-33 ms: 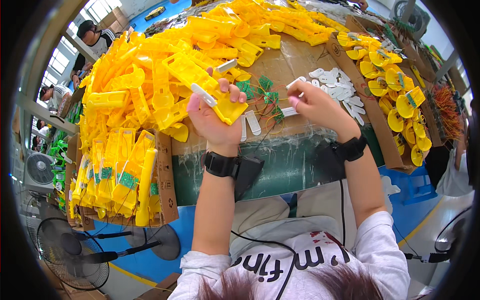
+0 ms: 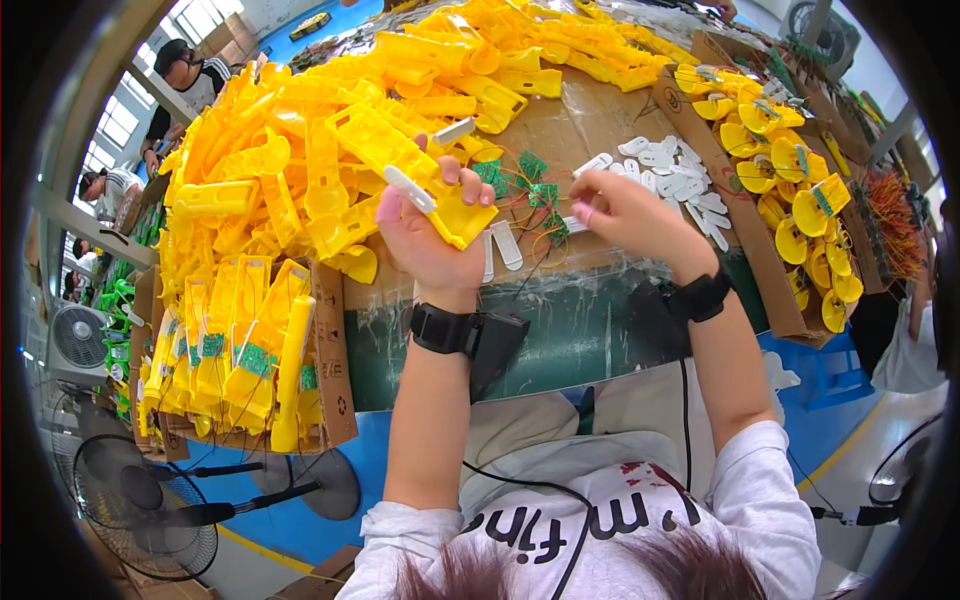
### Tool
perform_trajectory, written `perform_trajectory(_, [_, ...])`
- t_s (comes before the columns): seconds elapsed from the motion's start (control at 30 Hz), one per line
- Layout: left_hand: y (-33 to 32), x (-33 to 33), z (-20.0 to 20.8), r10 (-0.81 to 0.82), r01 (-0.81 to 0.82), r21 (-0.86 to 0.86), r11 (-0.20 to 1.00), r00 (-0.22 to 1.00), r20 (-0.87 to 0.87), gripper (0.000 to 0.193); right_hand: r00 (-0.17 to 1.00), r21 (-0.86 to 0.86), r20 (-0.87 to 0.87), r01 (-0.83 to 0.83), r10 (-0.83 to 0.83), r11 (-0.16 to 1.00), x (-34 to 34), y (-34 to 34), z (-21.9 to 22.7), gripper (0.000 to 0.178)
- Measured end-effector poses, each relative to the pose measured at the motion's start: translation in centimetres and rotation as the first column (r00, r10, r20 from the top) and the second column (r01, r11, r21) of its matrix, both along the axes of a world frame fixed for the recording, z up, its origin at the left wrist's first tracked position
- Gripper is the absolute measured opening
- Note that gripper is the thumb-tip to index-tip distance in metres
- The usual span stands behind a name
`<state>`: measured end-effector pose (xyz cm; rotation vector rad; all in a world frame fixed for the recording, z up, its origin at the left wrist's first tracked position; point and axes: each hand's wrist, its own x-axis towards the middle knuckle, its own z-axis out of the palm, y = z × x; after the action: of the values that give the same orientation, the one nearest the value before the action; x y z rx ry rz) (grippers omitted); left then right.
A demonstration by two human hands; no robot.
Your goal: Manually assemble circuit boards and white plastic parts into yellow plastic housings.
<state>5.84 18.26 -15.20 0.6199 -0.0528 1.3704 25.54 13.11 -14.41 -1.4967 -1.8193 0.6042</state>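
My left hand [image 2: 432, 235] is closed round a long yellow plastic casing [image 2: 385, 145], its hollow side facing up and its far end tilted left. A short white plastic strip [image 2: 409, 189] sits at the thumb, against the casing. Over the cardboard, my right hand [image 2: 632, 212] is curled with thumb and fingertips drawn together; whatever lies between them, if anything, is hidden. Just beyond its fingers lies a white strip [image 2: 594, 165]. Between the hands are green circuit boards [image 2: 541, 195] with thin wires and white strips [image 2: 507, 246].
A large heap of yellow casings [image 2: 270, 160] covers the left and back. White pieces [image 2: 680, 175] lie right of the boards. Cardboard boxes with wired yellow parts flank the table: left box [image 2: 333, 350], right box [image 2: 715, 190]. A standing fan [image 2: 145, 505] is at lower left. Other people work far left.
My right hand has shifted slightly down and right, its fingertips drawing back from the white strip beyond them. My left hand and the casing have barely moved.
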Motion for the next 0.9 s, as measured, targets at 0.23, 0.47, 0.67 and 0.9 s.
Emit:
perform_trajectory(0.23, [0.1, -0.1, 0.0, -0.018, 0.018, -0.01, 1.0, 1.0, 0.02, 0.046, 0.936, 0.071, 0.197, -0.309, 0.291, 0.948, -1.0, 0.5, -0.9, 0.019])
perform_trajectory(0.47, [-0.1, 0.2, 0.0, -0.015, 0.015, 0.008, 1.0, 1.0, -0.005, 0.05, 0.987, -0.159, -0.08, -0.148, 0.137, 0.976, -2.4, -0.1, -1.0, 0.014])
perform_trajectory(0.67, [0.0, 0.1, 0.0, -0.016, 0.016, -0.003, 1.0, 1.0, -0.008, 0.049, 0.983, -0.113, -0.151, -0.119, 0.101, 0.986, -2.0, -1.0, 0.2, 0.016])
perform_trajectory(0.9, [-0.1, 0.6, -0.1, -0.085, 0.085, -0.007, 0.996, 0.985, -0.152, 0.043, 0.856, 0.119, -0.509, -0.034, 0.09, 0.992, -1.3, -0.5, 2.4, 0.02])
